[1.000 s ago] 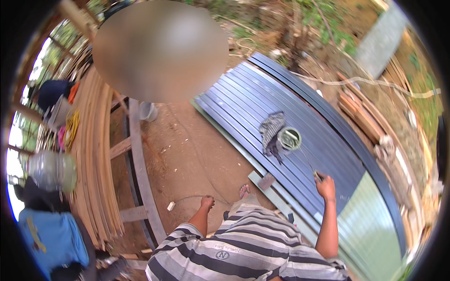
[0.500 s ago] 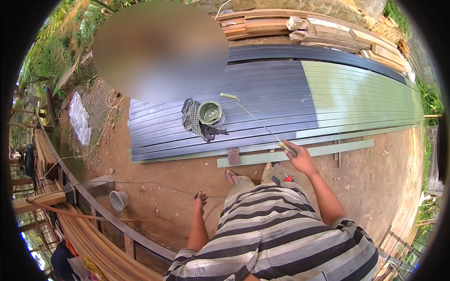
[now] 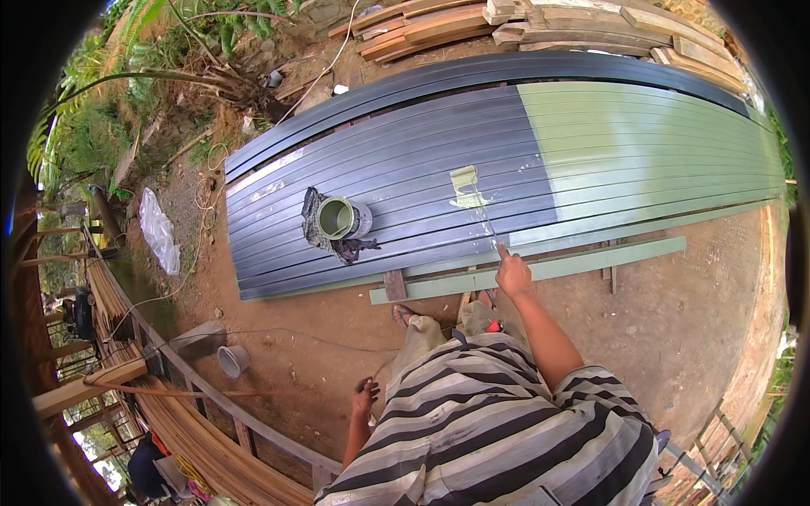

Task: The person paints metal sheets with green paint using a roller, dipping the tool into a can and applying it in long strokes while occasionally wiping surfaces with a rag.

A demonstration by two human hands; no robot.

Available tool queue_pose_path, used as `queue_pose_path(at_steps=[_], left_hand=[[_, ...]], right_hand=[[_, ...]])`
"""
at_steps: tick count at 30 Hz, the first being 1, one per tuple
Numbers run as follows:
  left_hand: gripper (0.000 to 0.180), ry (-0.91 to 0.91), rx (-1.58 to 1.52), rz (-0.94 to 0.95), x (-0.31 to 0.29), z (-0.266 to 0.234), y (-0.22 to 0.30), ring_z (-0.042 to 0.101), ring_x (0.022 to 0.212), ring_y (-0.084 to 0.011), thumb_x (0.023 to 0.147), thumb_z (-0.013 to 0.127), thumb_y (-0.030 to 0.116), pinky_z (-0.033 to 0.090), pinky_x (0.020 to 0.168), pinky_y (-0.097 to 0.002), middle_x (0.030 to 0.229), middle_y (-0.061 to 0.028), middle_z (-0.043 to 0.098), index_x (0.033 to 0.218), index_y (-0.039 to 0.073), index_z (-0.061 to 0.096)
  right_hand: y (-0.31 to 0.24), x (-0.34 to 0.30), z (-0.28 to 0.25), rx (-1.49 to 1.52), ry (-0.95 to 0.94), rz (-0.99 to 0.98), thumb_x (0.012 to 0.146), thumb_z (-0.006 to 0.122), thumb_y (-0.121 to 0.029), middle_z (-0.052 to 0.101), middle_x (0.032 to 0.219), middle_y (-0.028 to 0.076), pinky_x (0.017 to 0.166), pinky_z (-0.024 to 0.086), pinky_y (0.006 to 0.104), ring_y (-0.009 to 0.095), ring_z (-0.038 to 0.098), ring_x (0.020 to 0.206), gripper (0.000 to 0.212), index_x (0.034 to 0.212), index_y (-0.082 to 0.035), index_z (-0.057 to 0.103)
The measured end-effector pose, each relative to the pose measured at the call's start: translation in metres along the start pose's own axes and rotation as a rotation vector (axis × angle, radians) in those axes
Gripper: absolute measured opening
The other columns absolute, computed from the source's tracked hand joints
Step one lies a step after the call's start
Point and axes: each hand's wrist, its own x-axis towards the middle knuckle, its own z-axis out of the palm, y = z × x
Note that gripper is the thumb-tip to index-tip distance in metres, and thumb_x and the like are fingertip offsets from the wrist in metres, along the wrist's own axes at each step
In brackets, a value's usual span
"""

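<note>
Head-worn fisheye, looking steeply down, wide

A grey bucket point(image 3: 232, 360) stands on the brown dirt ground point(image 3: 675, 320) near a wooden railing point(image 3: 211, 405). A white plastic bag point(image 3: 158, 229) lies beside green plants point(image 3: 101, 126), and stacked wooden planks point(image 3: 523, 21) rest along the top edge.

Right hand point(image 3: 512, 274) grips roller handle, roller point(image 3: 464, 185) on dark slats point(image 3: 380, 152) beside green section; paint can point(image 3: 338, 218) mid-panel. Left hand point(image 3: 365, 395) hangs free.
</note>
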Motion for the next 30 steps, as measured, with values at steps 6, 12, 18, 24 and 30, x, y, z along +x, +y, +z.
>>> queue_pose_path(at_steps=[6,12,18,24,30], left_hand=[[0.044,0.144,0.095,-0.060,-0.096,0.049,-0.003,0.064,0.103,-0.0309,0.097,0.053,0.031,0.052,0.085,-0.0408,0.115,-0.0187,0.065,0.130,0.002,0.052],[0.043,0.285,0.109,-0.117,-0.157,0.052,-0.064,0.064,0.086,-0.0184,0.094,0.058,0.030,0.051,0.073,-0.0290,0.103,-0.0109,0.067,0.124,0.000,0.059],[0.038,0.340,0.296,-0.085,-0.161,0.046,-0.101,0.063,0.098,-0.0213,0.092,0.059,0.030,0.046,0.088,-0.0333,0.103,-0.0145,0.070,0.114,0.000,0.066],[0.039,0.117,0.326,0.007,-0.117,0.029,-0.089,0.063,0.099,-0.0240,0.096,0.054,0.031,0.047,0.089,-0.0342,0.105,-0.0187,0.068,0.117,0.000,0.064],[0.046,-0.042,0.135,0.048,-0.029,0.001,-0.034,0.064,0.099,-0.0250,0.094,0.057,0.037,0.049,0.084,-0.0376,0.111,-0.0141,0.066,0.128,0.006,0.055]], right_hand=[[-0.031,0.158,-0.018,0.081,0.027,0.029,0.083,0.051,-0.009,0.065,0.105,0.026,0.081,0.054,0.0507,0.042,0.065,0.094,0.050,0.133,-0.013,0.053],[-0.052,0.283,-0.054,0.101,0.101,-0.015,0.091,0.041,-0.020,0.064,0.116,0.019,0.092,0.049,0.0494,0.040,0.061,0.106,0.042,0.131,-0.020,0.055],[-0.015,0.328,-0.074,0.093,0.120,0.075,0.094,0.043,-0.022,0.065,0.113,0.017,0.091,0.051,0.0474,0.038,0.063,0.104,0.034,0.122,-0.017,0.061],[0.054,0.220,-0.061,-0.012,0.061,-0.107,0.086,0.051,-0.015,0.067,0.102,0.021,0.085,0.052,0.0493,0.041,0.063,0.095,0.039,0.122,-0.017,0.063],[0.067,0.034,-0.043,0.006,-0.014,-0.091,0.083,0.054,-0.012,0.067,0.096,0.021,0.081,0.053,0.0495,0.040,0.065,0.089,0.044,0.126,-0.019,0.060]])
